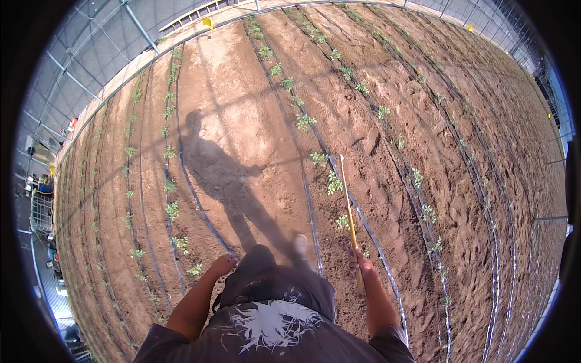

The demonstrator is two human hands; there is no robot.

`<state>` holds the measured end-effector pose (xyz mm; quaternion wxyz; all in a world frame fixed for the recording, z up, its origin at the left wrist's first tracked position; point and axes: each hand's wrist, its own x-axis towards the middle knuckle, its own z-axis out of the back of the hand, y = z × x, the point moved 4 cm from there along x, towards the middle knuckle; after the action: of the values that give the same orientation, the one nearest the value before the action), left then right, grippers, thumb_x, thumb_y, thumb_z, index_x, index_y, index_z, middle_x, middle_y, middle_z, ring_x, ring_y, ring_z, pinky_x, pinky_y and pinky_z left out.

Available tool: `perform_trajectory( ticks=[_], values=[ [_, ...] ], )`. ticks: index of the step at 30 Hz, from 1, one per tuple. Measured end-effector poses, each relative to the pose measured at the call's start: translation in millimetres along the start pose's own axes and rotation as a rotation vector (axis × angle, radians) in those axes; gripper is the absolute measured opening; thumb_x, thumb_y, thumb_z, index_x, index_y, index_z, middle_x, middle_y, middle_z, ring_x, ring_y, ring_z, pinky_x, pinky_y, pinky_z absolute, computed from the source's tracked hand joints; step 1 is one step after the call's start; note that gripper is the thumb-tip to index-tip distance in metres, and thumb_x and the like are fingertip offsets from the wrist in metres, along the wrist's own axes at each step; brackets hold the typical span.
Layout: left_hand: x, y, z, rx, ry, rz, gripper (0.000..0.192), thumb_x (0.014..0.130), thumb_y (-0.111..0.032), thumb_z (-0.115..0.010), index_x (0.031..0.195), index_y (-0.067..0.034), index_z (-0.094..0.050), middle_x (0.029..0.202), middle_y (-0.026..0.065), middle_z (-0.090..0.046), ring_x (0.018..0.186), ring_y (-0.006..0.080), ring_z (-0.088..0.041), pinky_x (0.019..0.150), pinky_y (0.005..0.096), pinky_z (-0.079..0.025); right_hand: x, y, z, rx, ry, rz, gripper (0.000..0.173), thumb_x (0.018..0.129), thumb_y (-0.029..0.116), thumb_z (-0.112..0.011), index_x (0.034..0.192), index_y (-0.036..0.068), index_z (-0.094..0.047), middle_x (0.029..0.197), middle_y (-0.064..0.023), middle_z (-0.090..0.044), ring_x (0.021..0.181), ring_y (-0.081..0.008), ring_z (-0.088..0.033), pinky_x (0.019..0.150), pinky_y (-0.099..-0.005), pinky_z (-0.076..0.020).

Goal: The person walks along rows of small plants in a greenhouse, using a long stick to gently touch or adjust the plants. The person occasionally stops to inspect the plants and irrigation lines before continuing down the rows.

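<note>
My right hand (358, 262) is wrapped around the wooden handle of a hand hoe (348, 199). The handle points away from me, and its small metal head (341, 157) hangs over or beside a black drip line (327, 147). Leafy seedlings (335, 182) grow just left of the hoe. My left hand (225, 265) hangs beside my left thigh, near another drip hose (202, 215). Its fingers look curled, but their far side is hidden, so I cannot tell whether they hold anything.
Parallel rows of seedlings (172, 211) and drip lines run along the brown soil. A bare soil path (272, 190) carries my shadow. Metal framing with mesh walls (113, 36) borders the plot. A wire cage container (41, 211) and other gear stand at far left.
</note>
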<state>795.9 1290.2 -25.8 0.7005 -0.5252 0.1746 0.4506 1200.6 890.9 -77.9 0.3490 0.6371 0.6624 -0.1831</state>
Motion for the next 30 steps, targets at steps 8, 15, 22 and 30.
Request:
perform_trajectory(
  ticks=[8, 15, 22, 30],
  values=[
    [-11.3, 22.8, 11.6, 0.002, 0.062, 0.009, 0.040, 0.096, -0.038, -0.053, 0.114, -0.003, -0.063, 0.090, 0.0098, -0.071, 0.073, 0.0192, -0.067, 0.061, 0.0336, -0.053, 42.4, -17.8, -44.1, -0.138, -0.405, 0.249, 0.032, 0.098, 0.047, -0.051, 0.094, 0.016, -0.057, 0.061, 0.0068, -0.042, 0.046, -0.0079, -0.039, 0.044, -0.0249, -0.0363],
    [-19.1, 135.9, -27.5, -0.162, 0.180, 0.126, 0.039, 0.094, -0.035, -0.055, 0.119, -0.006, -0.060, 0.091, 0.0056, -0.069, 0.073, 0.0172, -0.065, 0.060, 0.0328, -0.051, -64.3, -162.4, -22.9, -0.267, -0.745, 0.303, 0.022, 0.093, 0.030, -0.063, 0.087, 0.010, -0.056, 0.061, 0.0026, -0.049, 0.046, -0.0108, -0.048, 0.041, -0.0285, -0.0412],
    [-44.7, 224.7, -92.4, 0.814, 0.665, -0.242, 0.016, 0.080, -0.023, -0.061, 0.091, -0.017, -0.070, 0.090, 0.0115, -0.071, 0.083, 0.0321, -0.068, 0.068, 0.0455, -0.052, -210.2, -375.9, 38.6, -0.934, -1.384, 0.306, 0.034, 0.083, 0.032, -0.069, 0.074, 0.001, -0.060, 0.056, -0.0054, -0.055, 0.047, -0.0140, -0.052, 0.046, -0.0325, -0.0435],
    [-27.9, 133.8, -121.4, 0.824, 0.586, -0.395, 0.035, 0.085, -0.034, -0.052, 0.080, -0.004, -0.069, 0.072, 0.0137, -0.068, 0.065, 0.0252, -0.066, 0.062, 0.0420, -0.050, -229.7, -455.0, 87.0, -0.653, -1.362, 0.408, 0.045, 0.072, 0.034, -0.076, 0.080, -0.008, -0.064, 0.060, -0.0157, -0.059, 0.055, -0.0208, -0.056, 0.055, -0.0412, -0.0454]
  ],
)
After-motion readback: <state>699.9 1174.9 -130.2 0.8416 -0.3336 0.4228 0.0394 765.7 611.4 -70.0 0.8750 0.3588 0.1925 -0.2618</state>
